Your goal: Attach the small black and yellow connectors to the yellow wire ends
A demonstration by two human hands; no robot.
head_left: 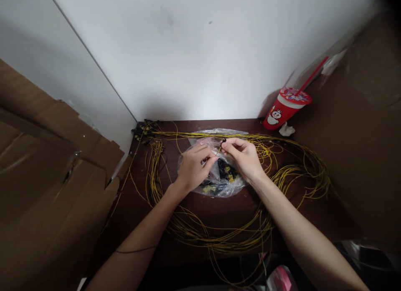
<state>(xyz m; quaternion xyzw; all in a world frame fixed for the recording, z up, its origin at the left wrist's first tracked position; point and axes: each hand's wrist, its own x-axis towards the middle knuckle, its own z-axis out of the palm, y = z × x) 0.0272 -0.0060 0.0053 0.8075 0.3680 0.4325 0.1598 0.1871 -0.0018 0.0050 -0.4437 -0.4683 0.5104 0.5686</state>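
Above a clear plastic bag both hands meet, fingertips a short way apart. My left hand pinches a thin yellow wire between thumb and forefinger. My right hand grips a small black part at its fingertips, and the wire runs up to this part. Whether the wire sits inside the part is too small to tell. In the bag lie many small black pieces, some with yellow bits. Long yellow and black wires loop around the bag on the dark brown table.
A red cup with a straw leans at the back right, crumpled tissue beside it. Cardboard stands on the left, a brown panel on the right. Black wire ends bunch at the back left. A white wall rises behind.
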